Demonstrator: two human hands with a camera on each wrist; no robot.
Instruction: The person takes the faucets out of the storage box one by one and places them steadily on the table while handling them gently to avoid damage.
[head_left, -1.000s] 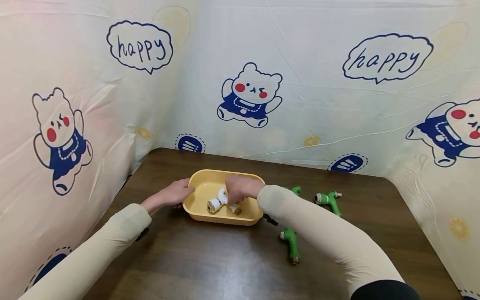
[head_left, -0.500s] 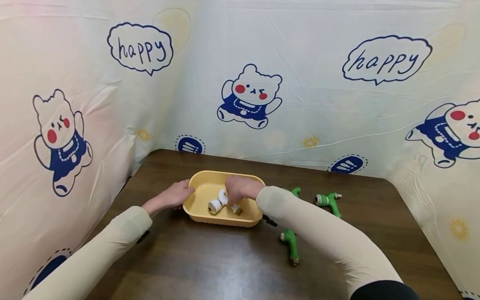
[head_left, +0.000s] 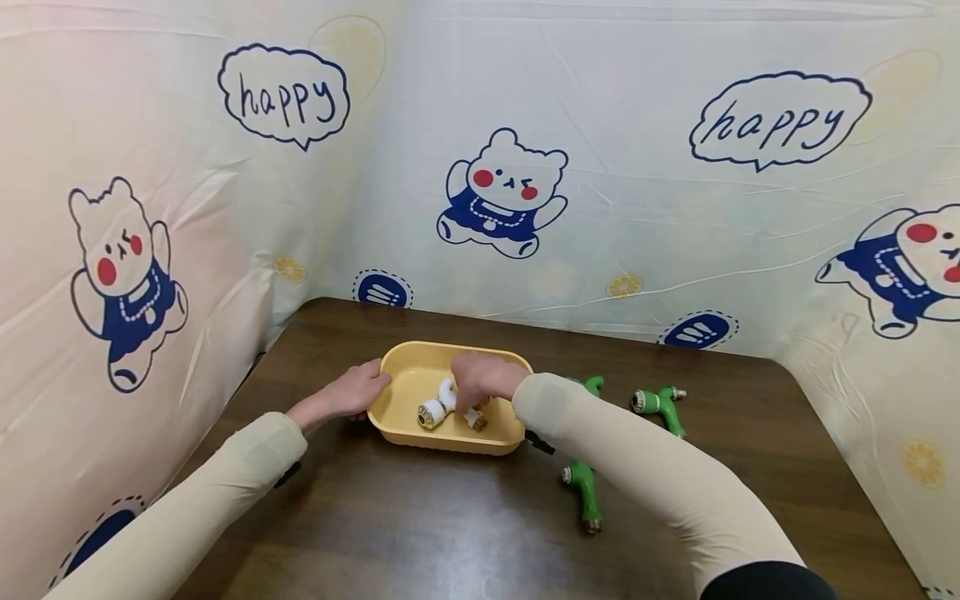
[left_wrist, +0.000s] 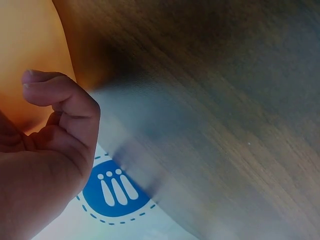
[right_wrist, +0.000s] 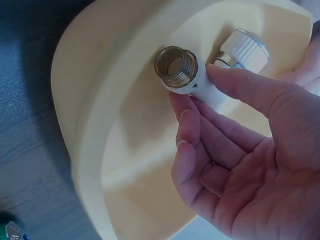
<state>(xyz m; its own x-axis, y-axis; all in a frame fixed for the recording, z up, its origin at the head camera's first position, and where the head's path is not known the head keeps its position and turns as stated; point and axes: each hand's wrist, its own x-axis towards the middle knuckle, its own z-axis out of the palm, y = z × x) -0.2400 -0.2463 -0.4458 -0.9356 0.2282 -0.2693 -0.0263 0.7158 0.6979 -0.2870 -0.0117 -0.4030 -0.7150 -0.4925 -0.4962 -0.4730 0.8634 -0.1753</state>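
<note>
A yellow plastic basin point(head_left: 397, 429) stands on the brown table, its left end held by my left hand point(head_left: 352, 392). The thumb lies over the rim and the fingers go down the outside, partly hidden. In the left wrist view, one bent finger of that hand point(left_wrist: 65, 120) shows against the basin wall point(left_wrist: 37, 45). Inside the basin is a white tap point(head_left: 433, 412) with brass ends. My right hand point(head_left: 480, 379) reaches in from above and pinches it. The right wrist view shows thumb and fingertips on the white body point(right_wrist: 207, 94), just behind a threaded brass end point(right_wrist: 175, 66).
Green taps lie right of the basin: one point(head_left: 660, 404) farther right, one point(head_left: 581, 493) nearer the front, and another point(head_left: 594, 384) partly behind the right sleeve point(head_left: 630, 433). Printed cloth point(head_left: 630, 208) walls the table's back and sides.
</note>
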